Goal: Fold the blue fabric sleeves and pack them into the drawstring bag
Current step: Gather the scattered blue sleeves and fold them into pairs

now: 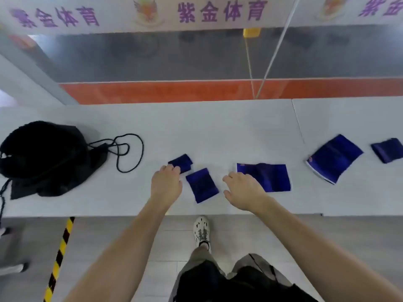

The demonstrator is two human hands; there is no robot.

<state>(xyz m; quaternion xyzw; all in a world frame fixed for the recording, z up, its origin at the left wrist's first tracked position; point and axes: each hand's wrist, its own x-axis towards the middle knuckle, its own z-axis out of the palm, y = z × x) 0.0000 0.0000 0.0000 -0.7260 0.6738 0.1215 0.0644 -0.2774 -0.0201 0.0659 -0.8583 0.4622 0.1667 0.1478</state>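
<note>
- The fingertips of my left hand [166,182] bend down onto the near-left corner of the small folded sleeve [181,163]. I cannot tell whether they pinch it or only press it.
- My right hand [244,190] holds nothing. Its fingers are loose and spread at the near-left corner of the flat sleeve [265,176], likely ready to start its fold.
- The flat sleeve's long axis runs left to right along the table [218,127].
- Between my hands lies a second folded sleeve [201,185], long axis near to far, far end leaning left.
- To the right wait an angled sleeve [333,158] and an end sleeve [388,150].
- At the left, the drawstring bag [43,158] trails its cord [130,151] toward the sleeves, handy for packing.
</note>
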